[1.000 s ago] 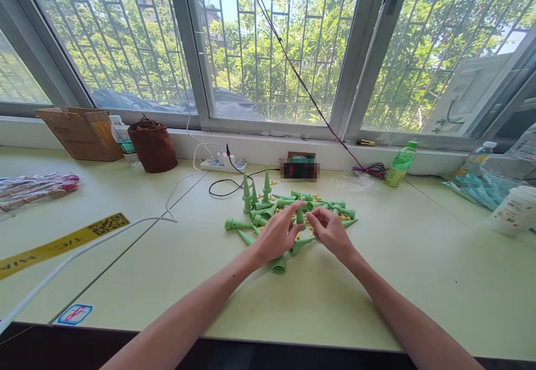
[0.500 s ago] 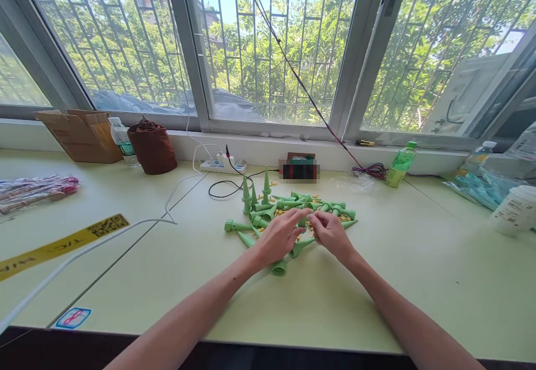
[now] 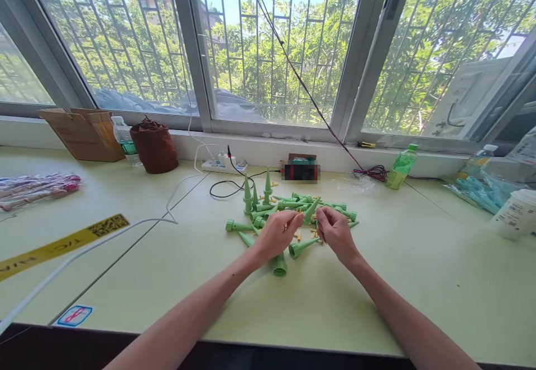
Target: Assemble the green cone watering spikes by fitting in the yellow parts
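Note:
My left hand (image 3: 277,232) is closed at the pile, its fingertips around the lower end of a green plastic watering spike (image 3: 312,210) that points up and to the right. Just right of it, my right hand (image 3: 335,232) is pinched shut; whatever lies between its fingertips is too small to make out. Beneath and behind both hands lie several more green spikes (image 3: 302,247), mixed with small yellow plastic pieces (image 3: 298,236). A few spikes stand upright (image 3: 267,187) at the back left of the pile. One hollow green end (image 3: 280,268) faces me near my left wrist.
A white power strip (image 3: 224,164) and a small box (image 3: 300,169) sit behind the pile. Along the window are a cardboard box (image 3: 86,135), a brown drawstring bag (image 3: 153,147) and a green bottle (image 3: 401,167). A white cable (image 3: 96,244) crosses the left side.
My left fingers have curled in and tilted a green spike up into view. The right hand has shifted slightly right, so the hands are farther apart.

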Motion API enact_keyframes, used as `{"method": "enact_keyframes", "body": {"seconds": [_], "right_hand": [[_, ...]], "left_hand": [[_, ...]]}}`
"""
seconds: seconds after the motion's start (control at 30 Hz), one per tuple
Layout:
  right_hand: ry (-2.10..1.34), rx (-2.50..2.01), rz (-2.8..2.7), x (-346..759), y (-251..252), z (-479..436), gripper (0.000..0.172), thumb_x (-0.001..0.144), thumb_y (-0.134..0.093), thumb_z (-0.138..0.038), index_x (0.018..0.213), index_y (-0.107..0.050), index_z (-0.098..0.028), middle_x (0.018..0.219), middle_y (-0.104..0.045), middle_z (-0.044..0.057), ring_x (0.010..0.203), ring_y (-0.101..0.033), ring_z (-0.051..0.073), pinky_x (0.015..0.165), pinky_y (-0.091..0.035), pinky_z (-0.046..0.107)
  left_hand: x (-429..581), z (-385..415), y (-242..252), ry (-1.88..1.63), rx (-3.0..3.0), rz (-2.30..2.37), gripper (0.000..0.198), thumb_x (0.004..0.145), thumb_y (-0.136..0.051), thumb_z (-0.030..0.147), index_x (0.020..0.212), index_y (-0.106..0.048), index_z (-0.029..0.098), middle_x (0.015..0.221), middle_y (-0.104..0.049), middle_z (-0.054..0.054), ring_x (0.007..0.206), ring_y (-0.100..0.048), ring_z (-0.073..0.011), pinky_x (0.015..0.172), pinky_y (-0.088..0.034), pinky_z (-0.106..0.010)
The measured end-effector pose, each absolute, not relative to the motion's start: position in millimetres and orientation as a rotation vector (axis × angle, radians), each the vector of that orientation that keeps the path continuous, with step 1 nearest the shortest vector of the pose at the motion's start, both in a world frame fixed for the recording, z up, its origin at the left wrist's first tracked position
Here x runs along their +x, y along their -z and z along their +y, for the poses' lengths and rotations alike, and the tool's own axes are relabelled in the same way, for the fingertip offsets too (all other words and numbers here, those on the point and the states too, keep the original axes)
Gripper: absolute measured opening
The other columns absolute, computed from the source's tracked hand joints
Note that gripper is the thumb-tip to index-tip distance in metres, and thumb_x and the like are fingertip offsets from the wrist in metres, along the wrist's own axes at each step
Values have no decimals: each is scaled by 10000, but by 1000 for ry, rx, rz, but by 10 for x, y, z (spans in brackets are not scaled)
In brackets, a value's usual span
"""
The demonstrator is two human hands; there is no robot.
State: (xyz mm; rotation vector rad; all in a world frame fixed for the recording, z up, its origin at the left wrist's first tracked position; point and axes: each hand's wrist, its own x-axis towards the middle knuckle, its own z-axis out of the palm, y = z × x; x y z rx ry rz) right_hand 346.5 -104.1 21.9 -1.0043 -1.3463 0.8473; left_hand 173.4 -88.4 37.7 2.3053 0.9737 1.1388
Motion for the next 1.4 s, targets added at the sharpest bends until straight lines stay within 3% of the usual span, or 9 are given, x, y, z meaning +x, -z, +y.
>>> {"method": "enact_keyframes", "body": {"seconds": [0.4,0.8,1.4], "right_hand": [[-880,-917,-1464,3459,-178,-1059,348,921,-546,-477,714,-481,-205,485,-329,-83,385,-346,78,372,-274,214],[-895,-918,-1484,3467,-188,-1069,352,915,-548,-497,728,-491,-205,484,-346,-79,403,-345,86,384,-277,220],[-934,-933,-1432,3469,-187,-1057,373,889,-562,-533,714,-474,-215,457,-315,-90,371,-323,81,360,-261,215]], "left_hand": [[1734,-913,-426,-1100,2106,1058,612,987,-330,508,586,-617,145,507,-555,2,509,-498,-108,566,-380,-222],[1735,-939,-474,-1069,2142,1064,532,963,-410,489,641,-644,136,589,-628,-18,563,-533,-121,578,-383,-229],[1729,-908,-400,-1109,2188,992,416,921,-501,483,696,-603,149,657,-594,-19,626,-538,-124,552,-438,-210]]}}
